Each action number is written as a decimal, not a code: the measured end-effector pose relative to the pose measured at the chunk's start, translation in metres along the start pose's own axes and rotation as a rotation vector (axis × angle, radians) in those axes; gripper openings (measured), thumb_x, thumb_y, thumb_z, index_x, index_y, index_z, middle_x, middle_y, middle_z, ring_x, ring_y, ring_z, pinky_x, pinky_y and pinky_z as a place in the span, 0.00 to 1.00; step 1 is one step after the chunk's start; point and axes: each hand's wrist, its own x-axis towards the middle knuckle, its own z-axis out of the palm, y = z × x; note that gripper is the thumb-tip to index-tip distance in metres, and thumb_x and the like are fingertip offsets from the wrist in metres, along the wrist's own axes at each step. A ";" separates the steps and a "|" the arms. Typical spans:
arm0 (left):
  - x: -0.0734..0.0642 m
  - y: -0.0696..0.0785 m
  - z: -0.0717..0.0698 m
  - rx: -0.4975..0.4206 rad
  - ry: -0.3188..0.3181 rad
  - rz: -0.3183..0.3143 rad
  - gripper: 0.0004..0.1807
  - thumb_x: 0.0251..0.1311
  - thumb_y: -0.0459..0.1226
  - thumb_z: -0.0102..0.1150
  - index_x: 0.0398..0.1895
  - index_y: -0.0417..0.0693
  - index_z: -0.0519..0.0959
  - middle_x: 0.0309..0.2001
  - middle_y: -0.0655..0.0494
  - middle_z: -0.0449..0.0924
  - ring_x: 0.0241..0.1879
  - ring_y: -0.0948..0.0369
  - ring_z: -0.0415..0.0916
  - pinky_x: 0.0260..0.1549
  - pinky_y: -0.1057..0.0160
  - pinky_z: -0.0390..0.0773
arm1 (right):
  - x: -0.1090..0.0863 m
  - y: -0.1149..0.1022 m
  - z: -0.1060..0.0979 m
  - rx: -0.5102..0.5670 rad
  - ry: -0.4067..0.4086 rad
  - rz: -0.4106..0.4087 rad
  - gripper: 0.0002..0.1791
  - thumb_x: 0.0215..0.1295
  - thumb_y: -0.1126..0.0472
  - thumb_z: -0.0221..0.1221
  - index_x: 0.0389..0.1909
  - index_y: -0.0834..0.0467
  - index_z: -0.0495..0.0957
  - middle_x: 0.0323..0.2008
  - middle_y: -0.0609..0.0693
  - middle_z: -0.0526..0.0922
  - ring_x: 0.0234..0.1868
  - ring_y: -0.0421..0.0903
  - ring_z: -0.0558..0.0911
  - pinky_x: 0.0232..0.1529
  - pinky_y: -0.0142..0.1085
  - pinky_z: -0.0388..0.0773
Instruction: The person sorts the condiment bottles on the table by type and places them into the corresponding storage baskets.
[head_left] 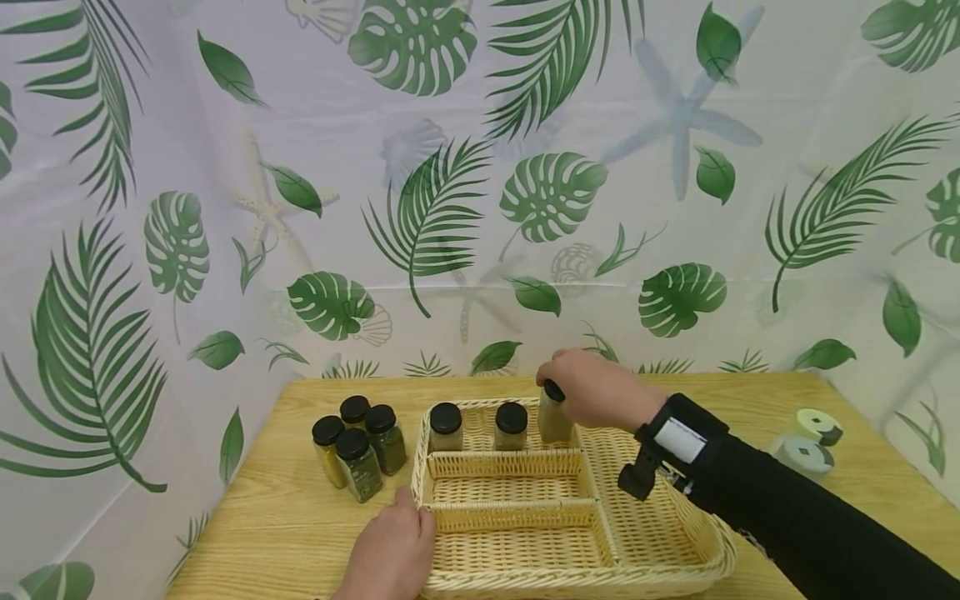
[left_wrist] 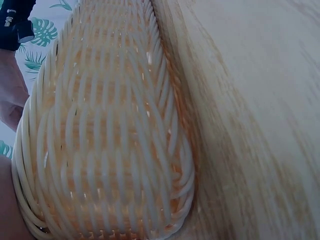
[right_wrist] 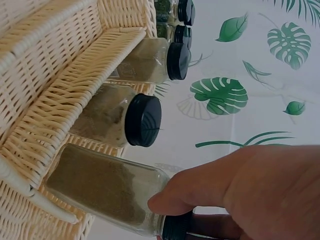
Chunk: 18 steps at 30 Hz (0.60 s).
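A wicker basket (head_left: 525,577) with divided sections stands on the table. My left hand (head_left: 393,546) grips its left side near the front corner; the left wrist view shows mostly the woven front wall (left_wrist: 110,125). With my right hand (head_left: 592,385) I hold a glass spice jar (right_wrist: 105,190) by its black lid, thumb along the neck. Greyish-brown powder fills much of that jar. It tilts at the right end of the back compartment; whether its base touches the bottom is hidden. Two more black-lidded jars, a left one (head_left: 446,427) and a middle one (head_left: 512,426), stand in that compartment.
Several black-lidded spice jars (head_left: 360,467) cluster on the table left of the basket. A yellowish roll (head_left: 817,423) and a whitish roll (head_left: 804,455) lie at the right. A leaf-print sheet (head_left: 480,208) hangs behind the table (head_left: 247,533).
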 end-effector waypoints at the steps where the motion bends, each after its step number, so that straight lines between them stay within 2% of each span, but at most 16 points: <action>1: 0.000 0.000 0.000 0.000 0.005 0.001 0.21 0.74 0.41 0.41 0.52 0.28 0.71 0.28 0.41 0.81 0.28 0.46 0.83 0.25 0.48 0.77 | 0.000 0.000 0.001 -0.001 -0.006 0.000 0.17 0.58 0.79 0.58 0.42 0.58 0.83 0.36 0.51 0.80 0.31 0.45 0.72 0.31 0.36 0.66; 8: -0.001 0.001 0.000 0.010 0.030 0.009 0.19 0.73 0.40 0.43 0.49 0.30 0.72 0.27 0.42 0.81 0.28 0.47 0.83 0.25 0.48 0.78 | 0.001 0.000 0.010 -0.017 0.004 -0.016 0.15 0.57 0.78 0.59 0.39 0.58 0.83 0.34 0.51 0.79 0.30 0.44 0.70 0.29 0.34 0.65; 18: -0.001 0.002 -0.001 0.011 0.019 -0.001 0.18 0.73 0.40 0.43 0.47 0.31 0.72 0.26 0.43 0.80 0.28 0.47 0.83 0.25 0.49 0.78 | 0.001 0.002 0.022 0.006 -0.010 -0.034 0.13 0.57 0.79 0.57 0.35 0.59 0.81 0.31 0.50 0.78 0.28 0.43 0.67 0.28 0.34 0.61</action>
